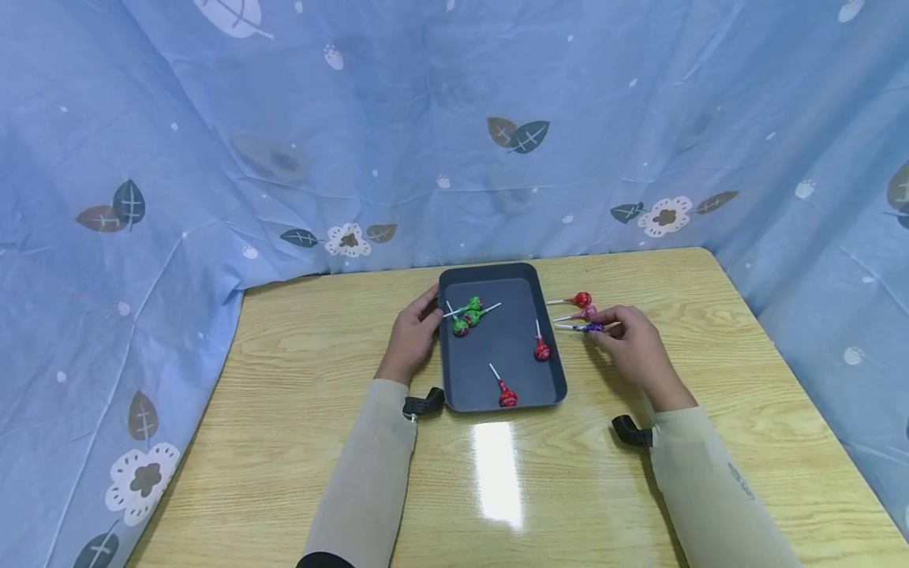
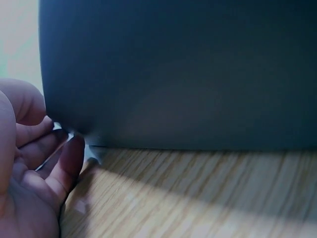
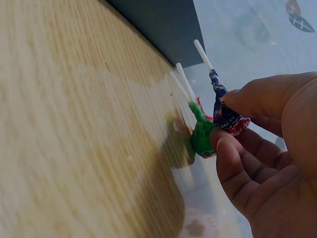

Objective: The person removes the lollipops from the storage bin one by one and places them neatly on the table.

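Pinching a purple lollipop (image 3: pixel 221 115) in our right hand (image 1: pixel 634 347), just right of the gray tray (image 1: pixel 497 347), our left hand (image 1: pixel 412 338) gripping its left side, three green lollipops (image 1: pixel 461 326) and two red lollipops (image 1: pixel 507 397) inside it, another red lollipop (image 1: pixel 583 300) beside its right wall.

Arms, 2: long-sleeved, both extended forward and set well apart at the elbows, slanting inward toward the hands.

Left arm (image 1: pixel 369 473): pale sleeve ending at the wrist. Left hand (image 1: pixel 413 335): reached ahead of the cuff, its back uppermost (the side I see best from here), fingers bent, their tips in a grip.

Right arm (image 1: pixel 717 489): matching sleeve, wrist bare beyond the cuff. Right hand (image 1: pixel 635 347): palm turned inward and down, thumb (image 3: pixel 262 96) and fingers (image 3: pixel 233 168) closed in a pinch (light, to my eye), other fingers curled alongside.
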The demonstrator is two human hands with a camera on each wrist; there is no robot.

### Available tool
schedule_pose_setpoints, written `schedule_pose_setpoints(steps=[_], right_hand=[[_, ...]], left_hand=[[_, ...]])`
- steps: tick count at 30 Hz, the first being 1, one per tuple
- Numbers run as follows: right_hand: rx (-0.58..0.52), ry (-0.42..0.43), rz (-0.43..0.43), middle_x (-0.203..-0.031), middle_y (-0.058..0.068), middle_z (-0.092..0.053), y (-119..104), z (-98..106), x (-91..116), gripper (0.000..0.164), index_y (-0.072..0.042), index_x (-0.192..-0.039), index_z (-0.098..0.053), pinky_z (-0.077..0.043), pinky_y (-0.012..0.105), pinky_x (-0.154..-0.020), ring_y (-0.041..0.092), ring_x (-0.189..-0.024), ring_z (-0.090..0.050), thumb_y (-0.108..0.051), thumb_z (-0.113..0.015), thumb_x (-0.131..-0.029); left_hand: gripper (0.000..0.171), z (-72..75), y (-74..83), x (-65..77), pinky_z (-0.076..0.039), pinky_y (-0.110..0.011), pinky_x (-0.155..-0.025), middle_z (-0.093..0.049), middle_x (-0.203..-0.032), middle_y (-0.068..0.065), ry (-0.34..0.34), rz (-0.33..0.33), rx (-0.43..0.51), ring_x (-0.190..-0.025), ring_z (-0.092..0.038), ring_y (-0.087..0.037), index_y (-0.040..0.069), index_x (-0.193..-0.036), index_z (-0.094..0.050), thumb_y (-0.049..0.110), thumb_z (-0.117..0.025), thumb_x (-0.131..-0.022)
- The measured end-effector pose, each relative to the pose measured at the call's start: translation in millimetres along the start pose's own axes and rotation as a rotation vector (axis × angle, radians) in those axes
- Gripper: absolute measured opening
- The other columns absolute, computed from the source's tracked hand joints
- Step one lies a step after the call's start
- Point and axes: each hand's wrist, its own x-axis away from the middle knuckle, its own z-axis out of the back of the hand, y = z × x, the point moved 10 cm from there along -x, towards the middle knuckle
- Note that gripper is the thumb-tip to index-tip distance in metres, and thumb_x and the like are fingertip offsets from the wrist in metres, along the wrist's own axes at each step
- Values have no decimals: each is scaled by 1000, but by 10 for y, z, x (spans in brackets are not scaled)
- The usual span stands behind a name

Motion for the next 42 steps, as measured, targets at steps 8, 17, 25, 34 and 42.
schedule_pose_setpoints(steps=[8,17,25,34,42], right_hand=[[56,22,41,-115,20,-60,46,-6,94,18,4,-117,-70,-50,27,-72,29,-94,-63,-6,-76,-103],[67,38,68,-113,18,-61,107,-24,114,18,4,-117,-70,-51,25,-75,28,-93,-64,-5,-76,-103],[54,42,51,-113,18,-62,138,-36,111,22,5,-119,-70,-50,26,-74,28,-93,-63,-10,-78,-103],[47,91,68,-115,19,-62,124,29,129,24,4,-121,-71,-51,30,-75,28,-92,-63,-15,-73,-107],[22,139,74,-119,19,-62,76,106,150,25,3,-121,-71,-50,30,-76,29,-93,-64,-19,-68,-110]], left_hand=[[51,-9,-48,-17,-40,-40,-121,-56,-160,-11,-5,6,-12,-146,-52,-24,9,-163,-52,12,-57,-112],[52,3,-41,-30,-42,-37,-119,-58,-157,-10,-8,-4,0,-143,-55,-22,9,-162,-53,12,-60,-111],[52,5,-38,-22,-44,-37,-117,-61,-155,-11,-5,-1,3,-142,-57,-24,8,-162,-54,13,-63,-111],[57,-25,-49,3,-46,-38,-117,-55,-160,-12,-25,4,73,-146,-52,-26,8,-164,-51,8,-63,-108],[57,-21,-65,-15,-47,-36,-115,-59,-156,-13,-26,0,63,-143,-56,-24,8,-163,-52,7,-64,-107]])
